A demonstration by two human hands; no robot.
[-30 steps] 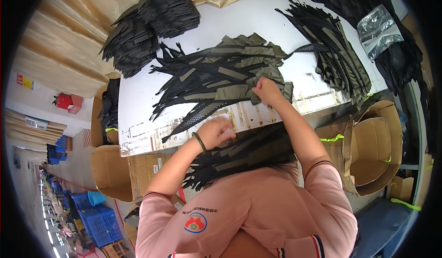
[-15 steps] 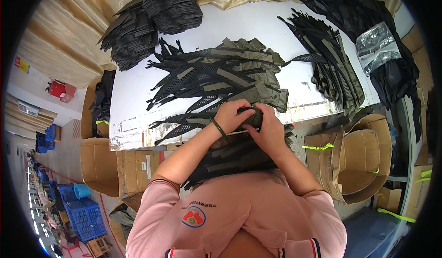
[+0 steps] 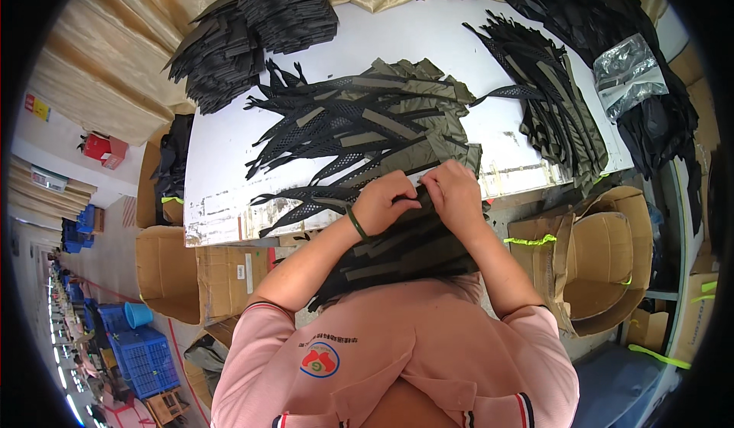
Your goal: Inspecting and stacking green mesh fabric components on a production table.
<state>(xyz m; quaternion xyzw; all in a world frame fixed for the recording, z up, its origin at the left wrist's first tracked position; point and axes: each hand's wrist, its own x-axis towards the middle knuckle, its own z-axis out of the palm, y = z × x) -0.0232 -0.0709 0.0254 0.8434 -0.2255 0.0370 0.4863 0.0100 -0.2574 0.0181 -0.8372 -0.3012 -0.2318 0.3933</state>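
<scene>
At the table's near edge my left hand is closed, its thumb and fingers pinching the edge of a dark fabric piece. My right hand pinches the same piece just beside it. The fabric hangs down between my hands; its lower part merges with several dark strips lying over my lap. Just beyond my hands, a spread pile of olive fabric pieces with black mesh straps covers the middle of the white table. The fingertips of my left hand are partly hidden.
Stacks of black pieces stand at the far left. Another strap pile lies to the right, beside black cloth with a clear plastic bag. Open cardboard boxes flank me, left and right. Blue crates are on the floor.
My hands have turned over, knuckles now upward, with the right hand raised slightly. The fabric bunched between them has been opened out and hangs lower.
</scene>
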